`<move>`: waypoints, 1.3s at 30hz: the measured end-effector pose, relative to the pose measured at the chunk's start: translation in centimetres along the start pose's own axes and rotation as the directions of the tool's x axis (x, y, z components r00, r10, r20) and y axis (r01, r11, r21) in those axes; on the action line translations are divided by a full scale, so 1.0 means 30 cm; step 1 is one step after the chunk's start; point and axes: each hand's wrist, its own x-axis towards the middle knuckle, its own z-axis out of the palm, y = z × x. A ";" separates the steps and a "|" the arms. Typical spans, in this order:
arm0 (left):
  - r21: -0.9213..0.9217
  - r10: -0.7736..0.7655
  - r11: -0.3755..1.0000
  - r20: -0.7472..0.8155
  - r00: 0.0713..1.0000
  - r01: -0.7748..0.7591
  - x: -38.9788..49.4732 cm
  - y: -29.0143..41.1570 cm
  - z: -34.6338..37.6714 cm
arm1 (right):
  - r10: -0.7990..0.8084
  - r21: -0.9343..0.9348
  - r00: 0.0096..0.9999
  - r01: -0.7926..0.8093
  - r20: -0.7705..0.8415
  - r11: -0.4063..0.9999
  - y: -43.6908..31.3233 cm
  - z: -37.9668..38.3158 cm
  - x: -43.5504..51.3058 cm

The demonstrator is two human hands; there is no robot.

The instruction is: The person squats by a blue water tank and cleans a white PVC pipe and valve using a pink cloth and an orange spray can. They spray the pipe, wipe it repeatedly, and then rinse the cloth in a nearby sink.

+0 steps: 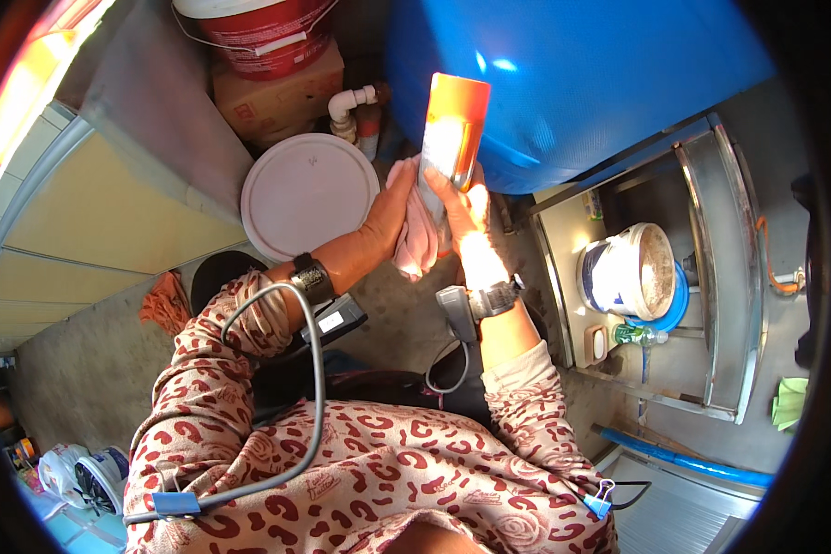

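Observation:
An orange and white can or bottle is held up before me, its orange end pointing away. My right hand grips it along its right side, with the thumb laid across it. On the other side, my left hand presses a pink cloth against the can. The cloth hangs down between my palms. Parts of the can's lower end are hidden by my fingers and the cloth. Strong sunlight washes out part of its surface.
A pale round lid lies left of my hands. Beyond stand a large blue drum, white pipe elbow and red bucket on a cardboard box. At right, a metal-framed rack holds a white bucket and green bottle.

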 end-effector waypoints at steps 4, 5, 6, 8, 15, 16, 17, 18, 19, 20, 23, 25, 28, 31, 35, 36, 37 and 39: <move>-0.194 -0.156 0.961 0.205 0.966 0.196 -0.005 -0.003 -0.021 | 0.110 0.284 0.960 -0.183 0.256 0.941 0.007 -0.068 0.027; -0.212 -0.208 0.941 0.250 0.946 0.263 -0.004 0.001 -0.022 | 0.063 0.393 0.946 -0.192 0.316 0.899 0.007 -0.076 0.033; -0.191 -0.220 0.947 0.204 0.954 0.259 -0.002 0.007 -0.022 | 0.045 0.273 0.962 -0.121 0.269 0.954 0.006 -0.080 0.035; -0.198 -0.135 0.966 0.150 0.979 0.164 -0.002 0.015 -0.012 | -0.006 -0.007 0.986 0.007 0.166 1.000 -0.003 -0.082 0.036; 0.298 0.047 0.953 -0.303 0.952 0.048 -0.047 0.003 0.051 | -0.027 0.104 0.997 0.034 -0.071 0.994 0.004 -0.003 0.018; 0.318 -0.014 0.940 -0.333 0.943 0.126 -0.046 0.005 0.044 | -0.069 0.050 0.997 0.071 -0.034 0.996 0.008 -0.007 0.016; 0.150 -0.080 0.982 -0.196 0.977 0.110 -0.043 0.003 0.040 | -0.117 0.002 0.993 0.117 0.003 0.993 0.013 -0.011 0.017; -0.033 -0.135 0.991 -0.060 0.989 0.133 -0.035 0.008 0.026 | -0.087 -0.062 0.996 0.086 -0.009 0.994 0.016 -0.023 0.016; -0.210 -0.194 0.956 0.063 0.979 0.203 -0.025 0.011 0.016 | -0.022 0.061 0.999 0.019 0.043 0.998 0.018 -0.033 0.017; -0.118 -0.272 0.952 0.094 0.958 0.282 -0.018 0.022 -0.006 | 0.033 0.186 0.996 -0.048 0.082 0.981 0.017 -0.043 0.016; -0.179 -0.471 0.792 0.429 0.771 0.583 -0.008 0.027 -0.053 | 0.044 0.409 0.960 -0.159 0.277 0.899 0.000 -0.074 0.019; -0.111 -0.503 0.824 0.308 0.808 0.556 -0.012 0.003 -0.060 | 0.094 0.437 0.888 -0.310 0.450 0.844 -0.020 -0.091 0.019; -0.137 -0.516 0.801 0.337 0.787 0.583 -0.011 -0.029 -0.060 | 0.150 0.304 0.958 -0.222 0.243 0.926 -0.034 -0.074 0.015; -0.067 -0.359 0.930 0.054 0.932 0.362 0.002 -0.040 -0.052 | -0.098 0.027 0.993 0.097 0.065 0.995 -0.029 -0.029 0.013; -0.040 -0.386 0.923 -0.089 0.918 0.384 -0.007 -0.020 -0.036 | -0.089 -0.014 0.990 0.091 0.114 0.996 -0.047 -0.009 0.015; -0.073 -0.399 0.917 -0.107 0.911 0.393 -0.018 -0.016 -0.028 | 0.011 0.134 0.990 -0.030 0.140 0.991 -0.059 -0.013 0.010; -0.098 -0.420 0.907 -0.142 0.897 0.409 -0.029 -0.010 -0.024 | 0.117 0.269 0.979 -0.159 0.165 0.950 -0.071 -0.019 0.002; -0.234 -0.403 0.889 0.007 0.915 0.393 -0.051 -0.016 -0.006 | 0.186 0.232 0.908 -0.286 0.375 0.930 -0.099 -0.027 -0.005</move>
